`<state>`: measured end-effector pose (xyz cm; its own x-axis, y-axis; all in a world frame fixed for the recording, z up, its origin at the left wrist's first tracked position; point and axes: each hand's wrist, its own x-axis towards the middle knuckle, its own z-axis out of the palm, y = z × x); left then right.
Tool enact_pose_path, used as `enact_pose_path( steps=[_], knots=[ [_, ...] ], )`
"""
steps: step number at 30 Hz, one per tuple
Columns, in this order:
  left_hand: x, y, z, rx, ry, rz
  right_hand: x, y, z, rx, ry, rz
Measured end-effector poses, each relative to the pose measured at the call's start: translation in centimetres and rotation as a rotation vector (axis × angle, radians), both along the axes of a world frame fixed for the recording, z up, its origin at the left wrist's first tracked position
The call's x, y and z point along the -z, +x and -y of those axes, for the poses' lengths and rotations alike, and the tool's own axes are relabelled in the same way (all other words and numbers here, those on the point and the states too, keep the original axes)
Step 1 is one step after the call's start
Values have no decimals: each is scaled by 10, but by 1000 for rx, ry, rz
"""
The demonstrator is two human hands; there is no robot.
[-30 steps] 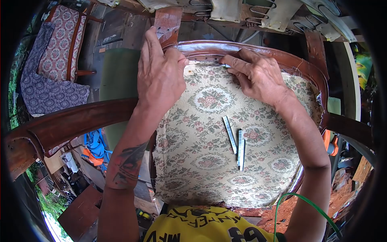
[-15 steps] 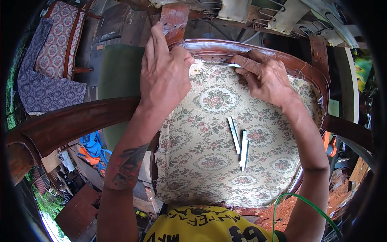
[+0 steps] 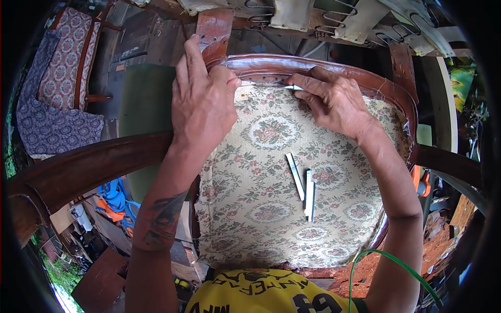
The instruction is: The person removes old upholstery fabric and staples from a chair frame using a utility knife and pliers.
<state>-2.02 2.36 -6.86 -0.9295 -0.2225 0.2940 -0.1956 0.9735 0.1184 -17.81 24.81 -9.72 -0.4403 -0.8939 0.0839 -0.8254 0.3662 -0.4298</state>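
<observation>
- At the left, the left hand (image 3: 206, 107) reaches up beside the wooden post (image 3: 215, 32), its thumb by the top edge of the floral fabric (image 3: 271, 195); if that hand shifted sideways, the edge there could pucker, since the cloth looks loose along this border.
- In the middle, the long strips (image 3: 295, 176) lie on the fabric with nothing to hold them; a tug on the cloth or a brush from a forearm could send them sliding.
- Right of those, the pale sliver (image 3: 294, 87) sits right against the curved rail (image 3: 305, 67); pushed at a poor angle, it could skid and scratch the wood or snag the weave.
- Farther right, the ragged border of the fabric shows stray threads by the frame; a finger catching one could pull the fraying wider.
- The green cord (image 3: 394, 254) loops beside the right arm and could hook on it during a wide swing.
- Grip of the left hand: thumb and index finger come close together at the cloth's top edge, the other fingers extended upward; their tips are partly hidden, so I cannot tell whether anything is pinched.
- Grip of the right hand (image 3: 334, 104): thumb and fingers are drawn in around the pale sliver, with little gap, its exposed part at the fabric's top edge under the rail.
</observation>
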Motion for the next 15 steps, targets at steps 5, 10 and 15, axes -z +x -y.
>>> enact_pose_path(
  steps=[5,10,15],
  knots=[
    [1,0,0,3,17,-7,2,-3,-4,-10,-32,-10],
    [2,-2,-6,6,4,-10,-2,-5,-21,46,27,17],
    [4,-3,-2,-9,-68,-41,-1,-4,-27,28,-69,-8]
  ],
)
